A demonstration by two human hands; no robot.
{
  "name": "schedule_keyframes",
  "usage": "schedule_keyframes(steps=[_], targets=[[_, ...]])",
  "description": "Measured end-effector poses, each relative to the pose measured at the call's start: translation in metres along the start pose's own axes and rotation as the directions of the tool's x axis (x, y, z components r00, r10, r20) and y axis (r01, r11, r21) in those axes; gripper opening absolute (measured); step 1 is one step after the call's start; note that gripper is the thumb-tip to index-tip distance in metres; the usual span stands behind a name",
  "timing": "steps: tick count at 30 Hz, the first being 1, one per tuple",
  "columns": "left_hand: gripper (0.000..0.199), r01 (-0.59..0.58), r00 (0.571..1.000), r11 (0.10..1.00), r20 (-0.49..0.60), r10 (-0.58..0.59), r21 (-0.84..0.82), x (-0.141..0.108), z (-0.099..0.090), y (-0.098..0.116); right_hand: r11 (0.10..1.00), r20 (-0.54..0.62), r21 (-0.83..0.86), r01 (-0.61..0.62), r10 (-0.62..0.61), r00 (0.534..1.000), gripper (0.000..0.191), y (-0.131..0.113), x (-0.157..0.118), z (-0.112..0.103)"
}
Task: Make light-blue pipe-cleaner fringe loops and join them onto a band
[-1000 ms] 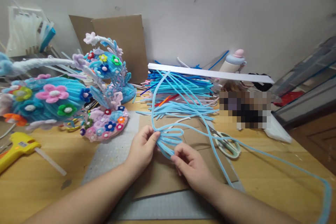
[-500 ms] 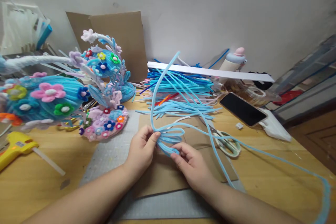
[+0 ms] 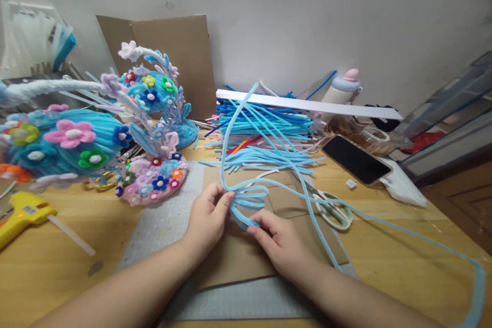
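Observation:
Light-blue pipe cleaners (image 3: 251,190), bent into several loops, are held between my two hands over a piece of cardboard (image 3: 230,266). My left hand (image 3: 211,210) pinches them where the loops come together, thumb on top. With thumb and fingertips, my right hand (image 3: 274,236) grips the end of the lower loops. Long loose ends run out from the bunch: one arches up and back, others stretch right across the table. Scissors (image 3: 336,211) with pale handles lie to the right, partly under the strands.
A yellow glue gun (image 3: 28,215) lies at the left. Flower-covered lantern-like ornaments (image 3: 73,138) stand behind it. Piles of blue pipe cleaners (image 3: 265,159) lie at the back, with a white strip (image 3: 307,104) across them. A phone (image 3: 355,159) and a bottle (image 3: 342,92) are at the right.
My right hand has shifted very slightly left with the loop end in its grip. The tip of the arching strand has dipped a little. My left hand stays in place.

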State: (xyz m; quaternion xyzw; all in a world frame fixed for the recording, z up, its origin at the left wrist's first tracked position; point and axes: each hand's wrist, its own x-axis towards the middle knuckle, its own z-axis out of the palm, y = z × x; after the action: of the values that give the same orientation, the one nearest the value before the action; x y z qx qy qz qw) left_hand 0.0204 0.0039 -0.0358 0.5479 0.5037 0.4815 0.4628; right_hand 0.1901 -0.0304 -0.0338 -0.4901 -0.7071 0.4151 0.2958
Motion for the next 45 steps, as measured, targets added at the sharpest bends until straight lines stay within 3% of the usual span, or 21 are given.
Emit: schedule_keyframes(steps=[17,23,32,45], targets=[[0.023,0.004,1.0,1.0,-0.005,-0.004,0.005,0.002,0.0,-0.004,0.999,-0.016,-0.05,-0.02,0.019,1.0,0.024,0.008,0.004,0.001],[0.023,0.031,1.0,0.998,0.001,-0.031,-0.062,0.004,0.001,-0.004,0.999,-0.017,-0.028,-0.038,0.038,0.999,0.026,0.011,0.005,0.001],[0.022,0.047,0.999,0.986,-0.017,-0.051,-0.159,0.006,-0.001,-0.002,0.997,-0.043,-0.065,0.029,-0.032,0.999,0.021,0.006,0.001,-0.003],[0.021,0.049,0.999,0.989,-0.015,-0.052,-0.138,0.006,-0.002,-0.003,0.996,-0.023,-0.074,0.054,-0.056,0.998,0.03,0.006,0.002,-0.003]])
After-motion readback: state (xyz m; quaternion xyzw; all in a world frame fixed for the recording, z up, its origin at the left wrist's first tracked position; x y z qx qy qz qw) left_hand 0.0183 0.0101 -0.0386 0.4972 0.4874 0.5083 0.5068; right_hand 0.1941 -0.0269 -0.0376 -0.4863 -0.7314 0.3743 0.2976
